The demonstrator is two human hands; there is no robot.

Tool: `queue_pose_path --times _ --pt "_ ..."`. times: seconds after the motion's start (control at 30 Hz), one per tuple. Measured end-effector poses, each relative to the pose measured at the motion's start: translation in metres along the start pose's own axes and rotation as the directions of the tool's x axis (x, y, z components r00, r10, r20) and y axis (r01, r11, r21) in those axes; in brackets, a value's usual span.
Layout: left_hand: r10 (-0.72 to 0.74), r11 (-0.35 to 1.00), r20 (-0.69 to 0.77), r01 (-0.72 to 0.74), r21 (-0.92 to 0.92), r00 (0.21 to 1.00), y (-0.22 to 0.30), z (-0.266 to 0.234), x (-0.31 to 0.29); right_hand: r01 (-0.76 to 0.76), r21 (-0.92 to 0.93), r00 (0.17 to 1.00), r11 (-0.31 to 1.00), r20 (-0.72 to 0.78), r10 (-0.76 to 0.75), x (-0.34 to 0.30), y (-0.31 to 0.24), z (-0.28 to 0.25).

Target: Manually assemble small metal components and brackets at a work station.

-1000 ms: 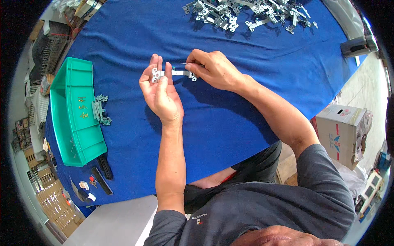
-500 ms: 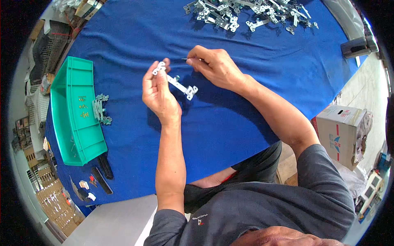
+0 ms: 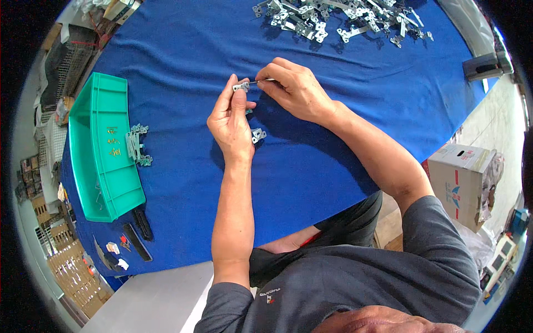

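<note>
My left hand point(image 3: 229, 129) is closed around a silvery metal bracket point(image 3: 259, 135) with looped, holed ends. One end pokes up past the fingertips and the other shows below the palm; the middle is mostly behind my fingers. In a pinch, my right hand point(image 3: 298, 91) grips a thin metal rod point(image 3: 253, 82). Its tip meets or nearly meets the bracket's upper end; I cannot tell whether it is in a hole. Several similar brackets point(image 3: 136, 145) lie stacked at the left, beside a green plastic bin point(image 3: 123, 194).
A loose heap of metal brackets point(image 3: 333, 21) spreads over the far side of the blue cloth point(image 3: 183, 188). Dark strip-shaped items point(image 3: 137, 242) lie near the left front edge. A dark block-like fixture point(image 3: 484, 69) sits at the right edge, with a cardboard box point(image 3: 456, 177) below it.
My left hand has moved right and turned the bracket more upright, bringing its upper end to the rod. My right hand has shifted only slightly.
</note>
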State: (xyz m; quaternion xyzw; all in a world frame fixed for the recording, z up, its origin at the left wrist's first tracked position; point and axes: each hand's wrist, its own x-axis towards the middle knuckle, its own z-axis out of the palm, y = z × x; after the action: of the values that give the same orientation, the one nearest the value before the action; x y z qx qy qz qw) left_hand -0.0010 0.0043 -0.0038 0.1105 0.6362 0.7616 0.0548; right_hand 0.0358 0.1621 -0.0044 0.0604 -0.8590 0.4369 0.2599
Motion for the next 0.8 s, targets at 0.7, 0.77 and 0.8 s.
queue_pose_path --times 0.7,0.77,0.8 --pt "0.013 0.999 -0.007 -0.012 0.052 1.000 0.0022 0.0008 -0.0033 -0.035 -0.062 0.996 0.997 0.083 0.040 -0.0008 -0.0028 -0.0006" --pt "-0.006 0.998 -0.010 0.007 0.058 1.000 0.0024 0.0001 -0.0031 -0.036 -0.099 0.994 0.994 0.103 0.046 -0.0006 -0.0022 -0.0005" --pt "-0.025 0.998 -0.014 0.026 0.063 1.000 0.0020 -0.0004 -0.0028 -0.035 -0.135 0.991 0.990 0.125 0.052 -0.0005 -0.0018 -0.0001"
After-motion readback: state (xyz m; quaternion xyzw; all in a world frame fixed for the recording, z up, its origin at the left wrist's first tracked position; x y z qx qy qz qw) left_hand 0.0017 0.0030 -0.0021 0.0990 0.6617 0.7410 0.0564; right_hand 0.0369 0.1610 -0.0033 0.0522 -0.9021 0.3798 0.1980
